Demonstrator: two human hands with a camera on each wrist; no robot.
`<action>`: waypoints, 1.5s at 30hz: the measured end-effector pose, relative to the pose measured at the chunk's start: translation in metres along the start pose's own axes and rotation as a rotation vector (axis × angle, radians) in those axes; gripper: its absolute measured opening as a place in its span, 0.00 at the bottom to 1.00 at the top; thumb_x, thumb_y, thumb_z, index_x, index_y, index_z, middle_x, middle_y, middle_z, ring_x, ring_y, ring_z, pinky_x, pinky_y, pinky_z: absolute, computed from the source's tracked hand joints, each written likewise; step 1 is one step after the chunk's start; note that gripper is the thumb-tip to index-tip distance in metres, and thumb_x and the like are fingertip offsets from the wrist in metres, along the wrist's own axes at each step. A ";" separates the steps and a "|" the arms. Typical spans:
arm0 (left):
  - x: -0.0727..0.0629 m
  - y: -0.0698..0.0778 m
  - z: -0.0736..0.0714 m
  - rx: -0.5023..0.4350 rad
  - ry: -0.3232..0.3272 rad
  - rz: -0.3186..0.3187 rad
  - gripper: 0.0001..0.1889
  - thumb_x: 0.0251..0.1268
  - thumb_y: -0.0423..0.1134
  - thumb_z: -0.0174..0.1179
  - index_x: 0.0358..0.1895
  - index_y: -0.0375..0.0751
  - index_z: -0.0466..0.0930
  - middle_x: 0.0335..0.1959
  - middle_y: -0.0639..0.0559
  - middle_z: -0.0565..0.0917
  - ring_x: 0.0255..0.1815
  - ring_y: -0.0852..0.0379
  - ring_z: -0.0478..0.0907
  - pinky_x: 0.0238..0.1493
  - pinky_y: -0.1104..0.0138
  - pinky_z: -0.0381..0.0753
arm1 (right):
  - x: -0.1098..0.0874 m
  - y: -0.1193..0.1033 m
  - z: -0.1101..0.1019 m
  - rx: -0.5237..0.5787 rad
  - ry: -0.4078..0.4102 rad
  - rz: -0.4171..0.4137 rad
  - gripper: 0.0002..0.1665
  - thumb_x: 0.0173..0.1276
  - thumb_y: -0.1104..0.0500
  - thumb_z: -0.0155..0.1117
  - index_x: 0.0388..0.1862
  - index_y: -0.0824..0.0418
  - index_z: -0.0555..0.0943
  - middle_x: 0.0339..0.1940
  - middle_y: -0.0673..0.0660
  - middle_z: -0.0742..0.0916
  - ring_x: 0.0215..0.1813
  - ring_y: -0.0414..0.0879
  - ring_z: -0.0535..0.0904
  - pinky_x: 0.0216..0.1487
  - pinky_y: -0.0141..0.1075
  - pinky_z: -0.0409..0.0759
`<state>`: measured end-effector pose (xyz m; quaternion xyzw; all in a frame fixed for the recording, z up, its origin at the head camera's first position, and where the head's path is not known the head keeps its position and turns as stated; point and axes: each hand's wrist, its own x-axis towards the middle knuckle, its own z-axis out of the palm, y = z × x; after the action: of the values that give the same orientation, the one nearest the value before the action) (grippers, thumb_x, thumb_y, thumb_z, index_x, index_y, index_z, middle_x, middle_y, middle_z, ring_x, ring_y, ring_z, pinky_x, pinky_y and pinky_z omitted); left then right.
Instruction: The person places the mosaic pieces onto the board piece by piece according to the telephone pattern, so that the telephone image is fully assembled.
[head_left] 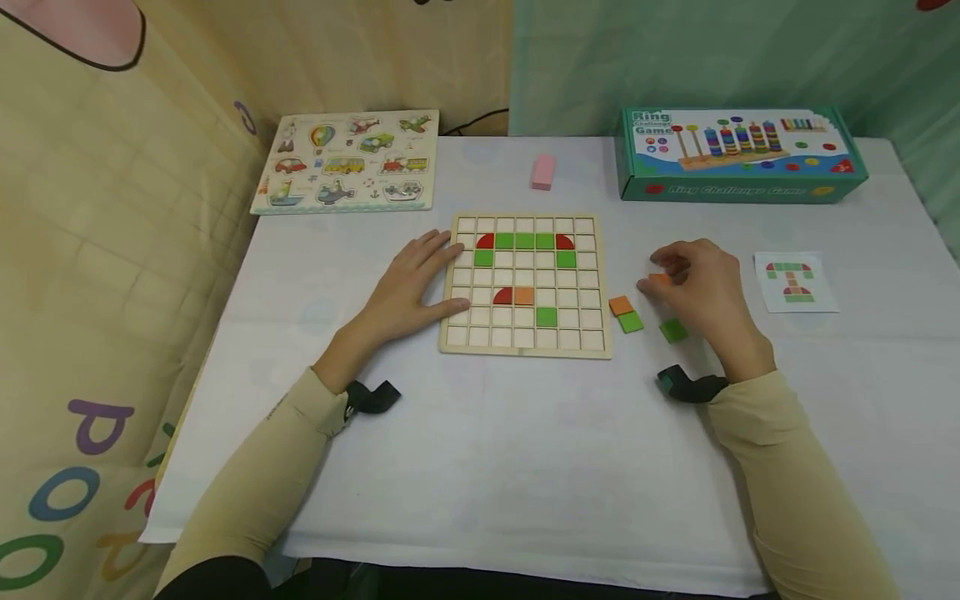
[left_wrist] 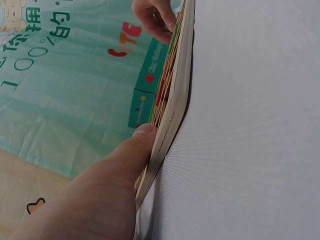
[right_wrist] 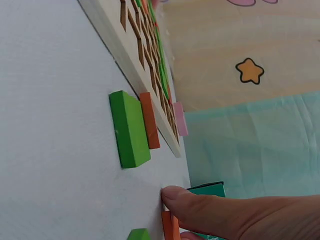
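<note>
On the counter (head_left: 510, 467), draped in smooth white cloth, lies a square pale-wood grid board (head_left: 480, 351) whose cells hold six green squares (head_left: 524, 241), one orange square (head_left: 524, 296) and three red quarter-rounds (head_left: 503, 296). The left hand (head_left: 405, 287), fingers straight and spread, rests against its left edge, thumb over the rim. Right of it lie a lone green tile (head_left: 673, 331) and a touching pair, green block (head_left: 630, 322) and orange block (head_left: 621, 305), flat and matte. Thumb and fingers of the right hand (head_left: 701, 279) pinch an orange tile (head_left: 659, 280) beside a printed card (head_left: 797, 282). Farther stand a pink oblong block (head_left: 543, 172), a picture puzzle (head_left: 348, 162) and a green Ring Challenge Game box (head_left: 738, 158).
</note>
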<state>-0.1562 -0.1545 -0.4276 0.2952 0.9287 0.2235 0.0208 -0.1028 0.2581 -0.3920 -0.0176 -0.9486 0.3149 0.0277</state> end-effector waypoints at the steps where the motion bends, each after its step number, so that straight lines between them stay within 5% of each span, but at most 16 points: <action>1: 0.000 0.000 0.000 0.001 -0.001 0.001 0.45 0.68 0.61 0.68 0.82 0.47 0.63 0.86 0.45 0.58 0.89 0.46 0.46 0.89 0.52 0.41 | -0.001 0.000 0.000 -0.002 -0.010 0.009 0.23 0.69 0.59 0.76 0.58 0.70 0.84 0.49 0.70 0.83 0.50 0.63 0.82 0.51 0.52 0.79; 13: -0.002 0.000 0.000 -0.001 -0.005 -0.005 0.46 0.67 0.61 0.68 0.83 0.47 0.62 0.86 0.46 0.57 0.89 0.46 0.45 0.89 0.51 0.41 | -0.005 -0.001 0.003 0.000 0.015 0.084 0.19 0.68 0.58 0.78 0.52 0.69 0.85 0.42 0.69 0.87 0.44 0.58 0.80 0.43 0.41 0.72; 19: 0.000 0.001 0.002 -0.020 0.000 -0.005 0.46 0.67 0.61 0.69 0.83 0.47 0.62 0.86 0.46 0.57 0.89 0.46 0.45 0.89 0.51 0.39 | 0.001 -0.005 0.010 0.096 0.047 0.028 0.16 0.67 0.61 0.78 0.51 0.66 0.88 0.45 0.68 0.88 0.46 0.57 0.83 0.44 0.26 0.73; 23: 0.002 0.001 0.003 -0.010 0.001 0.000 0.46 0.67 0.62 0.68 0.83 0.47 0.62 0.86 0.46 0.58 0.89 0.47 0.46 0.89 0.52 0.40 | 0.001 -0.012 0.014 0.134 0.076 0.023 0.17 0.67 0.60 0.78 0.52 0.64 0.88 0.43 0.67 0.90 0.48 0.57 0.84 0.58 0.38 0.72; 26: 0.001 0.001 0.002 -0.007 -0.002 -0.006 0.45 0.67 0.62 0.68 0.82 0.47 0.63 0.86 0.46 0.58 0.89 0.46 0.46 0.89 0.51 0.41 | 0.002 -0.019 0.016 0.163 0.123 0.024 0.18 0.67 0.59 0.79 0.52 0.64 0.88 0.40 0.67 0.91 0.46 0.57 0.86 0.60 0.47 0.68; 34: 0.001 0.000 -0.002 0.021 -0.008 -0.009 0.45 0.69 0.63 0.66 0.83 0.48 0.61 0.87 0.47 0.56 0.89 0.47 0.44 0.89 0.53 0.40 | 0.017 -0.048 0.024 0.215 0.096 -0.067 0.14 0.68 0.57 0.78 0.48 0.63 0.89 0.40 0.63 0.91 0.48 0.50 0.82 0.46 0.30 0.76; 45: -0.001 0.001 -0.002 0.009 -0.008 -0.009 0.46 0.68 0.64 0.66 0.83 0.48 0.62 0.86 0.46 0.57 0.89 0.47 0.45 0.89 0.52 0.40 | 0.034 -0.106 0.069 0.354 -0.008 -0.177 0.09 0.65 0.60 0.80 0.42 0.61 0.90 0.35 0.59 0.93 0.42 0.47 0.87 0.43 0.36 0.80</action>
<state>-0.1551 -0.1551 -0.4259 0.2922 0.9308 0.2182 0.0241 -0.1433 0.1337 -0.3822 0.0722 -0.8762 0.4734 0.0541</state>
